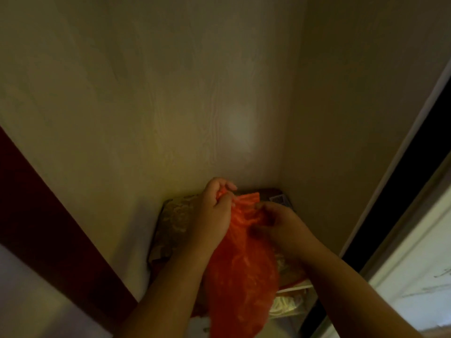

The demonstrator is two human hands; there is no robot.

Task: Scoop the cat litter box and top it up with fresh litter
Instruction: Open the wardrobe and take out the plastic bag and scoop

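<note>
Orange plastic bag (240, 272) is what we are holding at the centre of the view, low in the frame, its body hanging down between our two forearms in a dim, narrow corner. We are gripping its gathered top edge with our left hand (214, 211), fingers curled tightly round a bunched strip of the plastic near the bag's mouth. We are pinching the same rim from the other side with our right hand (275, 222), fingers bent round the crumpled plastic, though shadow is hiding exactly how they are lying. Both hands are sitting close together, with a short stretch of the rim running between them. Behind and beneath the bag, a pale patterned bundle (173, 223), perhaps a sack or folded cloth, is resting against the base of the wall; blur is keeping us from telling which. A dark package with a barcode label (277, 199) is peeking out just past our right hand, tucked into the corner. Pale wood-grain panelling (146, 106) is filling the upper view and meeting a plain side wall (353, 118) on the right. A dark red band (36, 215) is slanting down the left side. On the right, a white-framed door edge (402, 240) is running diagonally. The bag is covering most of what is lying below it, where pale, cord-like shapes (285, 306) are showing, too blurred to name.
</note>
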